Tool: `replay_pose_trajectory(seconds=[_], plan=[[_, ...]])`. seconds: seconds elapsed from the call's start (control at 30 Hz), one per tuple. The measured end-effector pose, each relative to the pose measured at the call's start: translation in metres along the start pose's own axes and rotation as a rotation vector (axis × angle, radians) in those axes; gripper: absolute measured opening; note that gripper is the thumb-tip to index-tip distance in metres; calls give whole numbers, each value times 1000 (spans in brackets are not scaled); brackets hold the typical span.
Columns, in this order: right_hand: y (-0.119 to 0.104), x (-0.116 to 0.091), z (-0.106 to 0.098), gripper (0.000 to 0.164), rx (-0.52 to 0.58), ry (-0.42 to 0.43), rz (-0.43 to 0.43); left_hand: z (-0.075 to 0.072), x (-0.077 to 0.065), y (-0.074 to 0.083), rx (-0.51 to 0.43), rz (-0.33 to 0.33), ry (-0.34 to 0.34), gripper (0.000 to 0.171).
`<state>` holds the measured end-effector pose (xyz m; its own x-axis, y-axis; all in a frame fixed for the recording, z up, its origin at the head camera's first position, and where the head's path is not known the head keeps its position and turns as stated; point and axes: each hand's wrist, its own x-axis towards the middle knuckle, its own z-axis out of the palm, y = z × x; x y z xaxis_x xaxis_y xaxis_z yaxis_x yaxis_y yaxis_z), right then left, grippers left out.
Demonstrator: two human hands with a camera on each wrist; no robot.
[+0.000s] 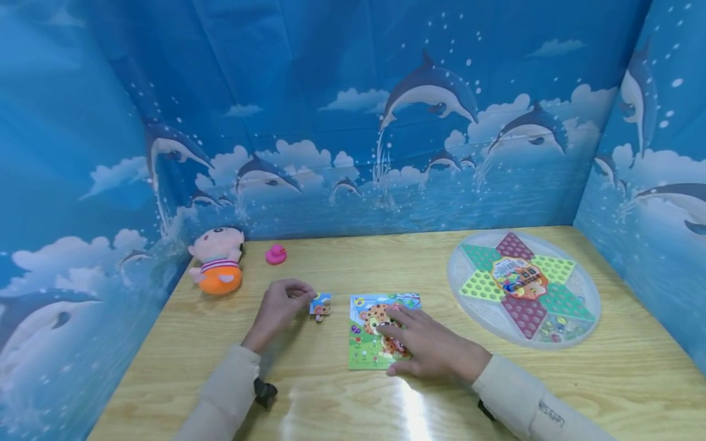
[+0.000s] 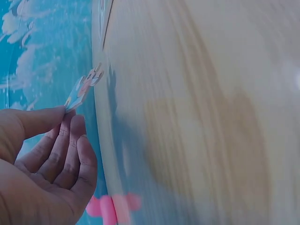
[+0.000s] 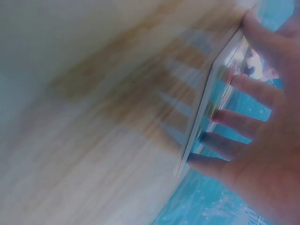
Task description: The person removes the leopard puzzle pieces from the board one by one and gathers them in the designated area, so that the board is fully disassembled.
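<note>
My left hand [image 1: 282, 307] pinches a small jigsaw puzzle piece [image 1: 320, 305] between thumb and fingers, holding it by one edge over the table. The piece has a blue and brown print, and the left wrist view shows the puzzle piece [image 2: 84, 88] tilted, its knobs pointing away from the hand. To the right, a square jigsaw puzzle [image 1: 364, 355] with a spotted leopard picture lies flat. My right hand [image 1: 436, 346] rests on its right side with fingers spread, hiding part of the picture. In the right wrist view, fingertips [image 3: 220, 116] touch the puzzle's face.
A round Chinese checkers board [image 1: 579, 288] with marbles inside lies at the right. At the back left are a plush doll [image 1: 220, 278] in orange shorts and a pink rubber duck [image 1: 275, 255]. A blue dolphin-print curtain [image 1: 309, 92] encloses the wooden table [image 1: 309, 404].
</note>
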<state>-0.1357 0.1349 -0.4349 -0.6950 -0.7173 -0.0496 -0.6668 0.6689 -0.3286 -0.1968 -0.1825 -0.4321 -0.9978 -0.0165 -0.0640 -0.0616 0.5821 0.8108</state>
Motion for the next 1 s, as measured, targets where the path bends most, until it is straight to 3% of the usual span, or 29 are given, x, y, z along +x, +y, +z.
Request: replay_pose_trajectory(seconds=[0.17,0.4,0.63,0.8,1.0], plan=[[1,0,0,76,-3,11,-10,-15,-1,-11,30,-20,-5,14],[0,-1,0,77,3,-1,5,-31,-3,-21,60,-110,-23,16],[0,-1,0,76,16,-2,1,-41,-2,-29,56,-122,-29,18],[-1,-1,0,76,17,0,-2,-44,-2,-31,64,-170,-28,16],[-1,0,0,75,14,-2,2,-45,-2,-30,90,-136,-31,18]])
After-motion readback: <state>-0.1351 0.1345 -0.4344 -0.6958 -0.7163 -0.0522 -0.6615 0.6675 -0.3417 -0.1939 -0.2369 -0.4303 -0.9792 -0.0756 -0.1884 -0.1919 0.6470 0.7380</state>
